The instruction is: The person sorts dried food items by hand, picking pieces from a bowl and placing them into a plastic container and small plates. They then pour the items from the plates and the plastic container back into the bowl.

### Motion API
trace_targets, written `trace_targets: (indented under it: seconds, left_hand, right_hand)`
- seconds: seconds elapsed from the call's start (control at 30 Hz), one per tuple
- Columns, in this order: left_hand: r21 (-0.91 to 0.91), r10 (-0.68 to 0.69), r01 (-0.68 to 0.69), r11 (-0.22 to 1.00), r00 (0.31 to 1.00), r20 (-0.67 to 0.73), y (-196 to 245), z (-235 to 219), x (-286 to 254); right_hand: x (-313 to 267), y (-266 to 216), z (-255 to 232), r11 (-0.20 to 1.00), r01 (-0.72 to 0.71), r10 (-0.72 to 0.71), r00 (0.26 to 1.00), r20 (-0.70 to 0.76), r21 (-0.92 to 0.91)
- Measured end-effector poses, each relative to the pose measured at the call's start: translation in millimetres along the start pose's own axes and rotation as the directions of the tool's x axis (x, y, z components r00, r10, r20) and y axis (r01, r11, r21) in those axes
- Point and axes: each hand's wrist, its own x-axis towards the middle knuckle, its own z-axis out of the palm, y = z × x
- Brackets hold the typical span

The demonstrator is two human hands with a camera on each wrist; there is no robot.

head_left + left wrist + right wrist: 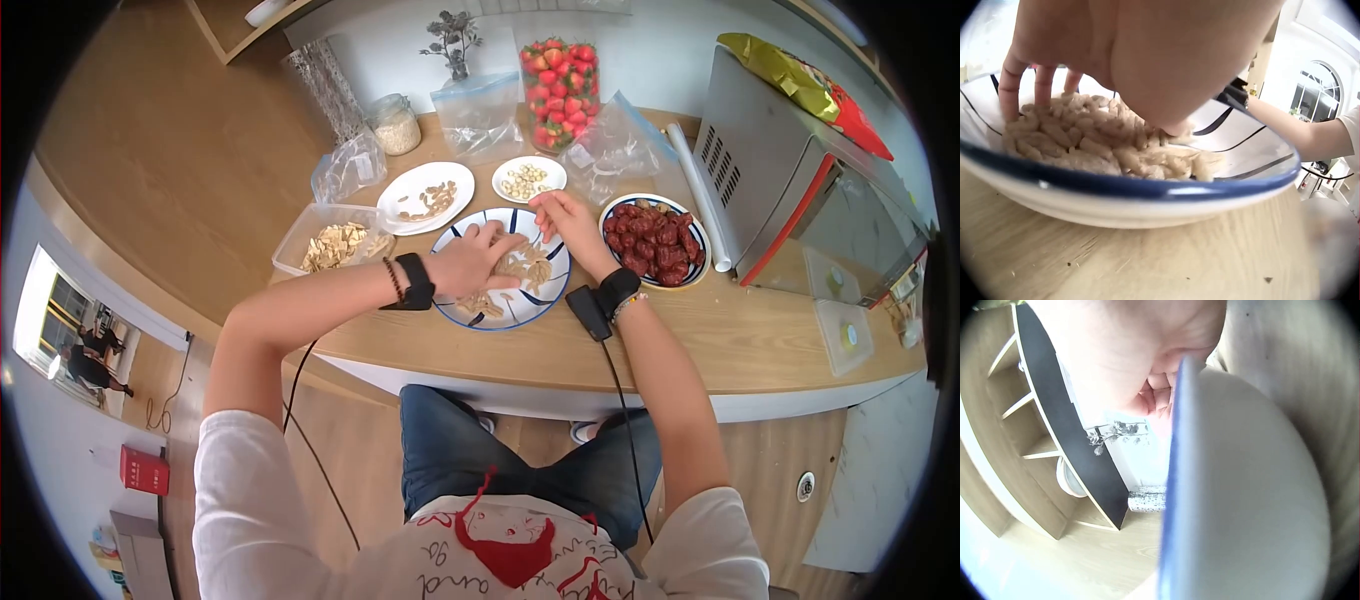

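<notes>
My left hand [468, 265] reaches down into a white, blue-rimmed plate [500, 325]. Its fingers are spread and extended, touching a heap of pale tan, oblong pieces [1088, 147], with the thumb lower on the near side of the heap. Across the plate's far right edge, my right hand [568, 228] hangs with loosely bent fingers, nothing visible in them. The right wrist view has those fingers [1159, 394] just beyond the rim, partly hidden by the plate's side. Behind the hands stand a small white plate [498, 184] of round cream-coloured pieces and a bowl of dried red dates [655, 245].
Left are a plastic tub [290, 245] of pale slices and a white plate [400, 185] with brown kernels. Along the wall stand a jar [395, 125], clear bags [480, 115] and a container of strawberries [560, 95]. A microwave [770, 170] with a snack bag [800, 85] fills the right.
</notes>
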Motion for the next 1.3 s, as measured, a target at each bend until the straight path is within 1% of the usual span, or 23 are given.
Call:
trace_targets:
  seconds: [0.03, 0.13, 0.17, 0.27, 0.3, 0.4, 0.43, 0.47, 0.53, 0.57, 0.6, 0.63, 0.67, 0.7, 0.73, 0.77, 0.87, 0.97, 1.07, 1.1, 1.2, 1.23, 1.3]
  left_hand:
    - [0.013, 0.024, -0.024, 1.000, 0.999, -0.027, 1, 2, 4]
    - [-0.098, 0.011, -0.001, 0.995, 0.995, 0.102, 8, 6, 17]
    - [-0.059, 0.024, -0.020, 0.998, 0.997, 0.076, 12, 8, 17]
    - [-0.003, 0.048, -0.048, 0.999, 0.989, 0.142, 13, 2, 20]
    - [-0.133, 0.014, 0.012, 0.991, 0.981, 0.195, 6, 7, 27]
    - [-0.240, -0.007, 0.094, 0.966, 0.940, 0.342, 0, -12, 38]
    - [-0.178, 0.033, 0.024, 0.984, 0.950, 0.309, -8, -14, 42]
    - [-0.269, -0.026, 0.130, 0.954, 0.933, 0.360, -17, -19, 44]
    - [-0.418, -0.126, 0.349, 0.839, 0.872, 0.473, -26, -48, 40]
    - [-0.505, -0.178, 0.418, 0.755, 0.872, 0.456, -36, -57, 35]
    - [-0.580, -0.181, 0.443, 0.683, 0.872, 0.454, -43, -74, 30]
    - [-0.689, -0.201, 0.400, 0.605, 0.914, 0.354, -61, -72, 29]
    - [-0.759, -0.257, 0.449, 0.471, 0.893, 0.369, -80, -73, 32]
    - [-0.869, -0.206, 0.409, 0.280, 0.909, 0.362, -109, -67, 32]
    - [-0.861, -0.369, 0.388, 0.329, 0.892, 0.260, -112, -68, 30]
    - [-0.845, -0.516, 0.376, 0.380, 0.845, 0.143, -115, -68, 28]
    - [-0.668, -0.631, 0.556, 0.495, 0.758, 0.164, -166, -42, 29]
    - [-0.536, -0.712, 0.667, 0.517, 0.683, 0.163, -197, -24, 37]
    - [-0.548, -0.758, 0.708, 0.446, 0.624, 0.189, -179, -34, 37]
    - [-0.506, -0.761, 0.699, 0.505, 0.638, 0.120, -178, -36, 35]
    - [-0.491, -0.776, 0.654, 0.575, 0.627, -0.073, -164, -48, 34]
    - [-0.570, -0.777, 0.611, 0.549, 0.625, -0.079, -150, -57, 33]
    - [-0.654, -0.721, 0.504, 0.563, 0.687, -0.091, -143, -65, 34]
  right_hand:
    - [0, 0, 0, 1.000, -0.001, 0.001, 1.000, 0.002, 0.007]
    - [-1, -1, 0, 1.000, -0.005, 0.005, 1.000, -0.006, 0.007]
    - [-1, -1, 1, 1.000, -0.007, 0.007, 1.000, -0.011, -0.009]
    - [0, -4, 2, 1.000, -0.011, 0.011, 1.000, -0.008, -0.029]
    - [-1, -3, 3, 1.000, -0.012, 0.012, 1.000, -0.009, -0.027]
    - [0, -3, 3, 1.000, -0.008, 0.007, 1.000, -0.004, -0.011]
    - [0, -3, 3, 1.000, -0.003, 0.003, 1.000, -0.008, -0.021]
    - [0, -3, 2, 1.000, -0.003, 0.003, 1.000, -0.009, -0.031]
    - [0, -4, 4, 0.999, -0.002, 0.001, 1.000, -0.006, -0.043]
    - [0, -4, 4, 0.998, -0.010, 0.009, 1.000, -0.010, -0.062]
    - [1, -4, 5, 0.998, -0.002, 0.002, 1.000, -0.006, -0.067]
    - [1, -4, 5, 0.997, 0.004, -0.005, 1.000, -0.005, -0.075]
    - [0, -4, 4, 0.996, 0.009, -0.009, 1.000, -0.005, -0.084]
    - [-1, -4, 3, 0.997, 0.009, -0.010, 1.000, -0.006, -0.074]
    - [0, -4, 4, 0.998, 0.009, -0.010, 1.000, -0.008, -0.065]
    - [0, -3, 4, 0.998, 0.010, -0.011, 1.000, -0.010, -0.055]
    - [0, -4, 5, 0.998, -0.005, 0.004, 1.000, -0.012, -0.065]
    - [0, -4, 5, 0.997, -0.002, 0.001, 1.000, -0.012, -0.075]
    - [-2, -4, 4, 0.996, -0.007, 0.006, 1.000, -0.009, -0.092]
    - [-1, -5, 5, 0.995, -0.010, 0.010, 1.000, -0.005, -0.104]
    - [-2, -6, 6, 0.993, -0.013, 0.013, 1.000, 0.001, -0.121]
    - [-1, -7, 6, 0.992, -0.011, 0.011, 1.000, 0.001, -0.125]
    - [0, -6, 5, 0.992, -0.007, 0.007, 1.000, -0.001, -0.126]
